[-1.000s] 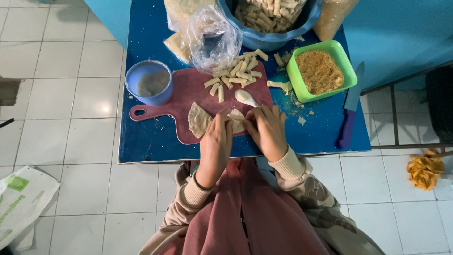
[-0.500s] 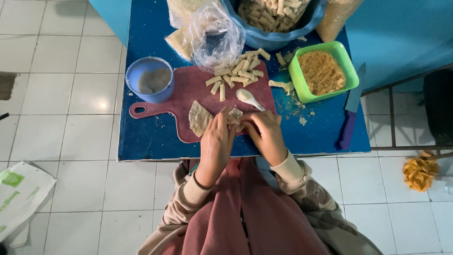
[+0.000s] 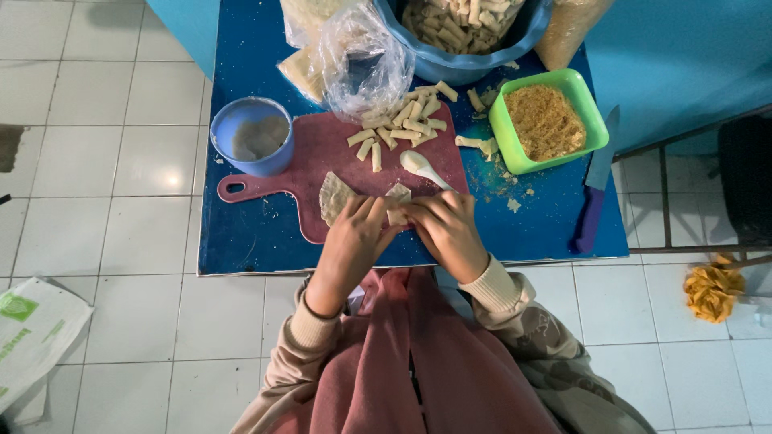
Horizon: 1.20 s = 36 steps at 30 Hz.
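Two hands meet at the near edge of the dark red cutting board [image 3: 322, 153], which lies on the blue bench [image 3: 241, 241]. The left hand [image 3: 354, 237] and the right hand [image 3: 446, 229] each have their grip pinched on a small pale wrapper piece [image 3: 396, 205] between them, though the fingers hide most of it, so its exact shape is hard to tell. Just left of it on the board lies a flat wrapper sheet [image 3: 334, 195]. A white spoon [image 3: 422, 166] rests on the board just behind the hands, and a pile of rolled pieces [image 3: 402, 128] sits at the board's far side. Left of the board stands a blue cup [image 3: 252, 137]; right of it, a green tub of crumbs [image 3: 547, 120] and a purple-handled knife [image 3: 593, 193].
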{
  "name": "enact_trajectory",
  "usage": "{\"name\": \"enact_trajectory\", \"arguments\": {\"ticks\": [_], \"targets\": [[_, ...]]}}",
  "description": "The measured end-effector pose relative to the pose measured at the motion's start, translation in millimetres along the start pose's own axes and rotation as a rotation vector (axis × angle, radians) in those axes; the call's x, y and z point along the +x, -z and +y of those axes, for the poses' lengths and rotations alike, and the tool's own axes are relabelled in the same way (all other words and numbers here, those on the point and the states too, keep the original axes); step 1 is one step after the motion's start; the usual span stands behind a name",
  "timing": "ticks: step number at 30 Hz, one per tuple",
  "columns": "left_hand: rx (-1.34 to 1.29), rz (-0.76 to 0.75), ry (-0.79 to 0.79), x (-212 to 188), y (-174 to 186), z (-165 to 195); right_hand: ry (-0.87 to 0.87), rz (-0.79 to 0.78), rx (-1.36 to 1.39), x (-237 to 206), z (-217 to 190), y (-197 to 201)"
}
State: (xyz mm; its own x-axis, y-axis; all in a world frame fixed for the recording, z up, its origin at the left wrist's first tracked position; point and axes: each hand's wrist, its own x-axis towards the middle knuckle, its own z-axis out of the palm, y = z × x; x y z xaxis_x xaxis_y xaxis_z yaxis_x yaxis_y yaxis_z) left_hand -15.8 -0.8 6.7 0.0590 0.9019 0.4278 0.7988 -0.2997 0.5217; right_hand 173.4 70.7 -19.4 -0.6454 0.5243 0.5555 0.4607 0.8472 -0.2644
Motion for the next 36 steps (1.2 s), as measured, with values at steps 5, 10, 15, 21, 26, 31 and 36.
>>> {"name": "enact_trajectory", "arguments": {"ticks": [5,10,15,21,26,31,36], "targets": [[0.015,0.051,-0.092,-2,3,-9,0.071,-0.032,0.021,5,5,2],[0.067,0.086,-0.104,1,-3,-13,0.055,-0.037,0.059,8,11,1],[0.084,0.179,0.05,7,-14,-5,-0.053,-0.073,0.125,17,21,-12],[0.014,0.168,0.053,6,-10,-2,-0.096,-0.12,0.225,26,24,-11],[0.037,0.195,0.134,12,-19,1,-0.1,-0.102,0.257,34,18,-5],[0.031,0.21,0.145,12,-19,0,-0.104,-0.069,0.207,36,15,-3],[-0.025,0.187,0.188,15,-19,0,0.042,-0.048,-0.069,28,11,-3]]}}
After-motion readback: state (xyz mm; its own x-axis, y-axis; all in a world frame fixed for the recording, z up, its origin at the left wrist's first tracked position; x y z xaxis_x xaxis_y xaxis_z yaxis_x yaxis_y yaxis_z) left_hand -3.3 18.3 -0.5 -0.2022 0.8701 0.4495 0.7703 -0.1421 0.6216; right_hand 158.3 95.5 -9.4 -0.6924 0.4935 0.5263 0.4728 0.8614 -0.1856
